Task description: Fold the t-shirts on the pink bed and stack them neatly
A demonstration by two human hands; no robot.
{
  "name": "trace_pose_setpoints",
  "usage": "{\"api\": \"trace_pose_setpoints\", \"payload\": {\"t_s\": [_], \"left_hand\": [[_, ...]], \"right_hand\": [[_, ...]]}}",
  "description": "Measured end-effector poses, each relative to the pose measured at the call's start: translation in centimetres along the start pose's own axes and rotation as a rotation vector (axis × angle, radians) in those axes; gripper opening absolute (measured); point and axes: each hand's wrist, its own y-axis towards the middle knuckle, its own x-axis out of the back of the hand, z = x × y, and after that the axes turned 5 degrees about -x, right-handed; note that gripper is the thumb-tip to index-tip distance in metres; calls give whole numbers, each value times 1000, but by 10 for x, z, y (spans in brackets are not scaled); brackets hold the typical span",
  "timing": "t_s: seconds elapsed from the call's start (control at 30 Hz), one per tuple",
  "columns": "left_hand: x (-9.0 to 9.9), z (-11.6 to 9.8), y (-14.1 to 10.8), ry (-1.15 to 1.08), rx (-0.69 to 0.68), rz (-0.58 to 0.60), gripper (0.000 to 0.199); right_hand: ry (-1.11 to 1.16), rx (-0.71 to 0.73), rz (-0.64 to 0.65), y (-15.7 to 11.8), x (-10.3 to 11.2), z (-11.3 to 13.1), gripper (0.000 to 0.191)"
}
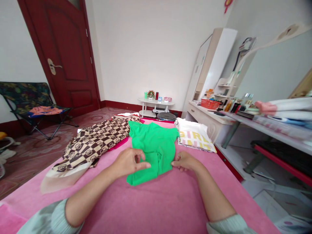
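A bright green garment [153, 139] lies spread and somewhat wrinkled on the pink bed cover [146, 208]. My left hand [131, 162] is over its lower left part, thumb and fingers apart with nothing between them. At the garment's lower right edge, my right hand [184, 161] pinches the green cloth between thumb and fingers. To the left lies a brown and cream checkered garment [97, 139], loosely heaped. White folded clothes with yellow and pink letters [195, 135] rest to the right of the green garment.
A low white stand [156, 102] with small items is beyond the bed. On the right are a dressing table [212, 115] with a red basket [210, 104] and a mirror. A folding chair [26, 97] holding orange cloth stands at the left, near a dark red door [65, 48].
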Motion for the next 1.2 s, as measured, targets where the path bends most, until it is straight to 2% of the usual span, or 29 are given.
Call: {"api": "trace_pose_setpoints", "payload": {"t_s": [0.1,0.13,0.2,0.27,0.3,0.4,0.47,0.53,0.63,0.73,0.9,0.97,1.03,1.1,1.2], "left_hand": [[4,-19,-8,98,-80,245,57],[3,-20,-8,139,-80,275,54],[1,-16,-5,139,-52,262,32],[3,-5,6,-49,-5,192,11],[6,2,14,-199,23,133,7],[19,22,39,-715,208,-139,22],[22,34,52,-952,345,-297,28],[14,45,59,-1051,428,-374,29],[-10,60,57,-1047,463,-435,28],[-26,73,52,-1015,478,-498,31],[-28,82,51,-933,432,-524,38],[-26,81,51,-907,400,-496,39],[-23,77,51,-869,360,-468,42],[-16,73,49,-827,312,-438,43],[-6,68,44,-594,91,-318,40]], "right_hand": [[-19,-54,180,-3,-16,8,25],[1,-41,200,-4,-21,12,24],[59,-16,192,-4,-30,19,21],[110,-9,143,-1,-34,24,18],[144,-9,105,0,-34,25,17],[333,-7,-54,6,-26,26,19],[490,33,-174,10,-21,25,23],[593,97,-238,13,-21,23,26],[644,111,-264,15,-30,22,30],[416,96,-252,12,-42,26,34],[-182,274,-34,-11,-72,42,37],[-443,280,-56,-21,-89,45,48],[-632,282,-140,-27,-103,44,50],[-698,290,-200,-26,-110,41,34],[-614,287,-213,-15,-105,35,6]]}}
